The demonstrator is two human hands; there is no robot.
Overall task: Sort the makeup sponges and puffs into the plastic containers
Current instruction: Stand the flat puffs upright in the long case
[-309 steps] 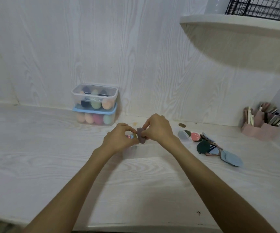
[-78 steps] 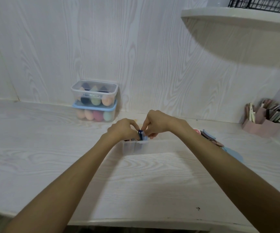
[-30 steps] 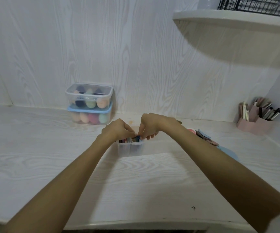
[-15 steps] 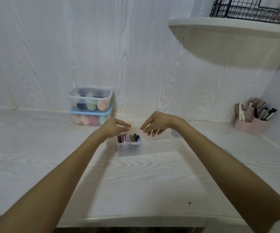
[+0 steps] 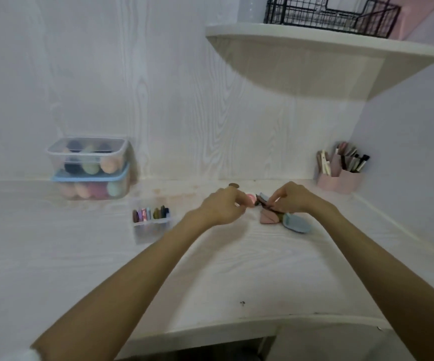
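— On the white desk, how many plastic boxes do you count?

— Three. Two lidded tubs stacked against the back wall, the upper with a clear lid, the lower with a blue one, and a small open clear container nearer the middle.

— And what is inside them?

— Rounded sponges in the tubs: about five show through the top one, about four through the bottom. The open container holds a row of roughly eight flat puffs standing on edge.

— What is left loose?

— A little pile of puffs to the right of it. I can pick out a pink one, a pale blue one, a dark one and a coral one; the rest is too blurred to count.

— The hands?

— The right hand has thumb and fingertips pressed together on a dark puff at the top of the pile. The left hand hovers just beside the pile with fingers curled; whether it grasps anything, I cannot tell.

— Any writing?

— None readable. One pink brush holder at the right, one black wire basket on the shelf.
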